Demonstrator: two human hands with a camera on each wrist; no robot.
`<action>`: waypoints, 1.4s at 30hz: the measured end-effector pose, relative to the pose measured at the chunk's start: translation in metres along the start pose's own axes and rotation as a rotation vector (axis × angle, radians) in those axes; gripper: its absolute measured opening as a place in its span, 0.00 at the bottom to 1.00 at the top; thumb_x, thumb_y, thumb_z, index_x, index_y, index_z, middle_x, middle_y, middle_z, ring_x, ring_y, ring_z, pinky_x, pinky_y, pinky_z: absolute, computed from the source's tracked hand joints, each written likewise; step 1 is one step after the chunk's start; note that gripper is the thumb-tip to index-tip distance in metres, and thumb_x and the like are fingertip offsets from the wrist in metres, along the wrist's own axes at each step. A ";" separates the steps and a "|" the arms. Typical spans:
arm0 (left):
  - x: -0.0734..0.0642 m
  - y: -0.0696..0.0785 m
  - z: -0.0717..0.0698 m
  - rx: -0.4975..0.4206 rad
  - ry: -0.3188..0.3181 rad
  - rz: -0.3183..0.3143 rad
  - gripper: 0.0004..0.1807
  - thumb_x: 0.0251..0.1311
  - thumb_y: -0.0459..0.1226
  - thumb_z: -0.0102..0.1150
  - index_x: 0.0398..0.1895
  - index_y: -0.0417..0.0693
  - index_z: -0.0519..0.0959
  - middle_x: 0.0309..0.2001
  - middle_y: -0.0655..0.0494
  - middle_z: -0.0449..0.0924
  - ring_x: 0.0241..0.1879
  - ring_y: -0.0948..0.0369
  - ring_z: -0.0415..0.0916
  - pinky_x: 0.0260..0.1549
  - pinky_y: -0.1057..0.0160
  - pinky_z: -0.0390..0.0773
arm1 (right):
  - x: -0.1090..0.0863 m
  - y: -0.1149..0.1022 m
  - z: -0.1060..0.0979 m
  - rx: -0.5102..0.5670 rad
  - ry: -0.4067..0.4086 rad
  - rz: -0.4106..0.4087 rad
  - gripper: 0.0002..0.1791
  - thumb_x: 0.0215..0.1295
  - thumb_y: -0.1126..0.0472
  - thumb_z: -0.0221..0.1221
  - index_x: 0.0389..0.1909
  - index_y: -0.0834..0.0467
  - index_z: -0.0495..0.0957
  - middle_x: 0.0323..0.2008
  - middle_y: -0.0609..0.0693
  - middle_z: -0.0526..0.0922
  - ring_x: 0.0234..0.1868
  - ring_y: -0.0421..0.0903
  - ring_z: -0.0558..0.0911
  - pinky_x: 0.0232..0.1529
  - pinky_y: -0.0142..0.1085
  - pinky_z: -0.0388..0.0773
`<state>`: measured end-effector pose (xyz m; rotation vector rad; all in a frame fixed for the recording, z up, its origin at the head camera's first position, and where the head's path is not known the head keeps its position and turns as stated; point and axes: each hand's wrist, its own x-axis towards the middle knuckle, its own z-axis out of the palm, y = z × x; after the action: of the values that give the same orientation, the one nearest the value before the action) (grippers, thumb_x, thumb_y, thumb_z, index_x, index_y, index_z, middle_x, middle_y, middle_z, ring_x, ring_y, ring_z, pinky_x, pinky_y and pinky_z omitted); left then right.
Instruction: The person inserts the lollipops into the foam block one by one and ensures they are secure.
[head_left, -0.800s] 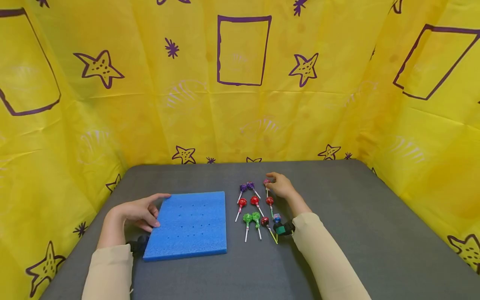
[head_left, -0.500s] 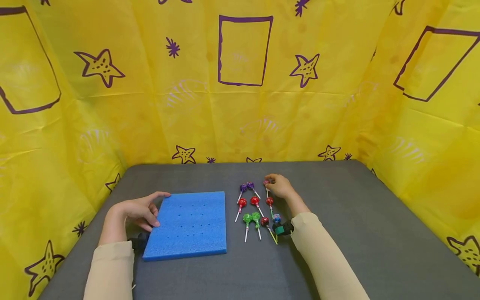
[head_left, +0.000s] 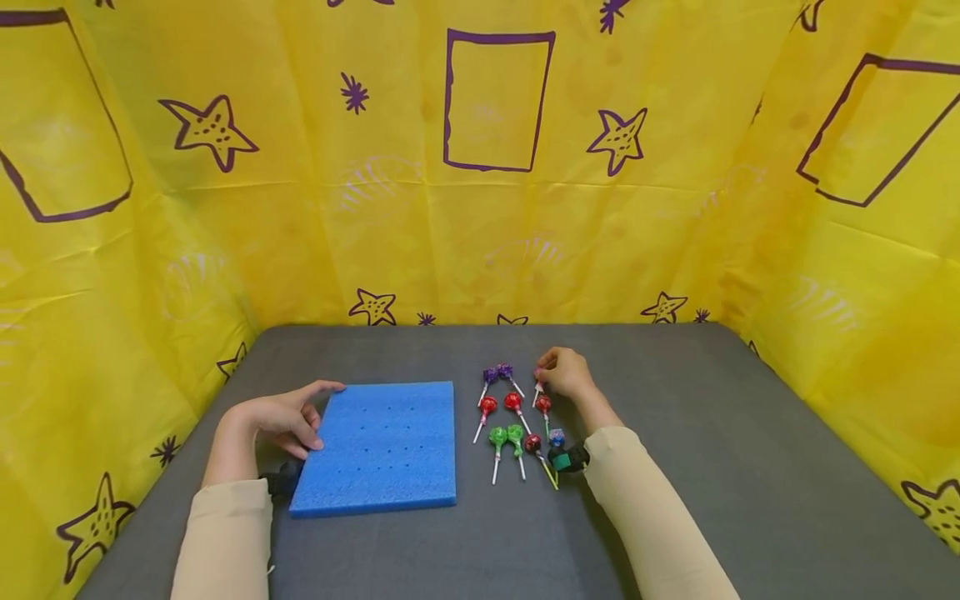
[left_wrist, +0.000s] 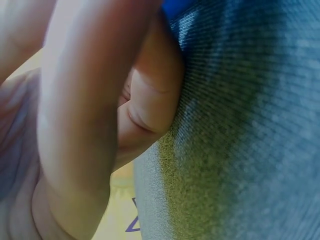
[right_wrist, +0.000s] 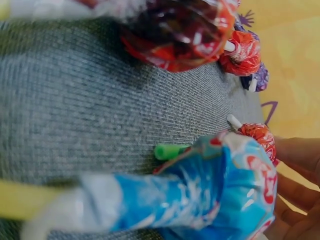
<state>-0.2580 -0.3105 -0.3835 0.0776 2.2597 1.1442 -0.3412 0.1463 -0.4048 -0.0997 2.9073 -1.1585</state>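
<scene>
A pink-red lollipop (head_left: pixel 538 387) with a white stick is pinched by its head between the thumb and fingers of my right hand (head_left: pixel 567 372). In the right wrist view, that lollipop (right_wrist: pixel 258 139) lies against the fingertips. My left hand (head_left: pixel 273 422) touches the left side of a blue foam board (head_left: pixel 375 492) full of small holes. One digit reaches the board's far left corner, and others rest at its left edge. The left wrist view shows bent fingers (left_wrist: pixel 80 120) close to the grey tabletop, with the board mostly hidden.
Between board and right arm lie two purple lollipops (head_left: pixel 498 373), several red ones (head_left: pixel 513 402) and two green ones (head_left: pixel 498 436). A dark red lollipop (head_left: pixel 532 443) and a blue one (head_left: pixel 556 437) sit by the right wrist. Yellow patterned cloth (head_left: pixel 375 250) surrounds the grey table (head_left: pixel 375 558).
My right fingers have closed in on the pink-red lollipop, and its stick now slants instead of pointing straight toward me. The left hand stays at the board. The head view shifts slightly.
</scene>
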 end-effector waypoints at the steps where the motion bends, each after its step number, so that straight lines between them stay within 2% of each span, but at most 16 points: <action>1: 0.000 0.000 0.000 -0.001 0.000 0.003 0.54 0.51 0.31 0.72 0.77 0.55 0.47 0.35 0.49 0.69 0.27 0.58 0.78 0.29 0.63 0.85 | 0.000 0.000 0.000 -0.001 0.003 0.000 0.12 0.61 0.63 0.64 0.43 0.65 0.81 0.46 0.64 0.85 0.23 0.42 0.78 0.24 0.29 0.76; 4: -0.001 -0.002 -0.001 0.001 -0.012 0.038 0.54 0.51 0.33 0.72 0.77 0.53 0.47 0.34 0.49 0.69 0.27 0.58 0.78 0.30 0.63 0.85 | 0.000 0.000 0.001 0.002 0.016 -0.001 0.12 0.61 0.63 0.64 0.44 0.65 0.81 0.45 0.64 0.85 0.23 0.42 0.78 0.24 0.29 0.76; 9: -0.001 -0.010 -0.003 -0.004 -0.040 0.138 0.54 0.53 0.34 0.70 0.78 0.48 0.45 0.34 0.50 0.70 0.28 0.60 0.77 0.32 0.63 0.86 | -0.002 0.002 0.000 0.046 0.036 0.016 0.15 0.60 0.64 0.65 0.47 0.66 0.80 0.45 0.65 0.86 0.23 0.41 0.79 0.24 0.29 0.77; 13: 0.002 -0.016 -0.005 -0.010 -0.048 0.173 0.53 0.54 0.35 0.70 0.79 0.48 0.46 0.34 0.50 0.70 0.29 0.61 0.77 0.33 0.64 0.86 | -0.004 0.003 -0.001 0.078 0.048 0.029 0.18 0.60 0.63 0.65 0.50 0.66 0.79 0.46 0.65 0.86 0.24 0.42 0.81 0.25 0.30 0.79; 19: 0.005 -0.016 -0.007 -0.011 -0.048 0.159 0.53 0.55 0.36 0.69 0.79 0.50 0.46 0.34 0.51 0.71 0.30 0.61 0.77 0.35 0.63 0.86 | -0.002 0.002 -0.006 0.150 0.111 0.036 0.18 0.58 0.67 0.65 0.50 0.67 0.79 0.47 0.66 0.85 0.30 0.46 0.85 0.26 0.32 0.84; 23: 0.005 -0.016 -0.006 -0.015 -0.042 0.157 0.54 0.54 0.36 0.70 0.79 0.50 0.46 0.34 0.52 0.71 0.30 0.61 0.77 0.34 0.63 0.86 | -0.002 -0.003 -0.009 0.171 0.191 0.010 0.17 0.57 0.69 0.64 0.49 0.67 0.81 0.46 0.66 0.85 0.32 0.49 0.86 0.26 0.27 0.81; 26: 0.004 -0.015 -0.006 -0.019 -0.041 0.160 0.54 0.54 0.35 0.70 0.79 0.49 0.46 0.34 0.51 0.70 0.30 0.60 0.77 0.33 0.63 0.86 | -0.003 -0.007 -0.009 0.153 0.247 -0.002 0.18 0.58 0.67 0.62 0.50 0.64 0.82 0.46 0.63 0.86 0.38 0.52 0.86 0.29 0.24 0.77; 30: 0.002 -0.016 -0.005 -0.028 -0.038 0.150 0.53 0.54 0.35 0.70 0.79 0.50 0.46 0.34 0.51 0.70 0.30 0.60 0.78 0.34 0.63 0.86 | -0.003 -0.016 -0.006 0.172 0.297 -0.023 0.18 0.60 0.65 0.63 0.52 0.61 0.83 0.49 0.61 0.86 0.46 0.55 0.87 0.39 0.33 0.82; 34: -0.001 -0.017 -0.003 -0.037 -0.028 0.141 0.53 0.54 0.35 0.69 0.79 0.50 0.47 0.35 0.51 0.70 0.30 0.60 0.77 0.33 0.64 0.86 | -0.004 -0.027 0.000 0.249 0.306 -0.049 0.17 0.59 0.66 0.64 0.51 0.60 0.83 0.49 0.61 0.86 0.49 0.56 0.87 0.47 0.42 0.84; 42: -0.007 -0.018 -0.001 -0.042 -0.013 0.144 0.52 0.55 0.34 0.69 0.79 0.49 0.47 0.34 0.51 0.70 0.30 0.60 0.77 0.32 0.64 0.86 | -0.007 -0.052 0.020 0.395 0.276 -0.080 0.18 0.57 0.67 0.68 0.50 0.58 0.84 0.47 0.60 0.87 0.48 0.54 0.87 0.42 0.34 0.84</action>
<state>-0.2495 -0.3247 -0.3931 0.2330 2.2476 1.2611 -0.3306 0.0953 -0.3839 -0.0554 2.8424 -1.8708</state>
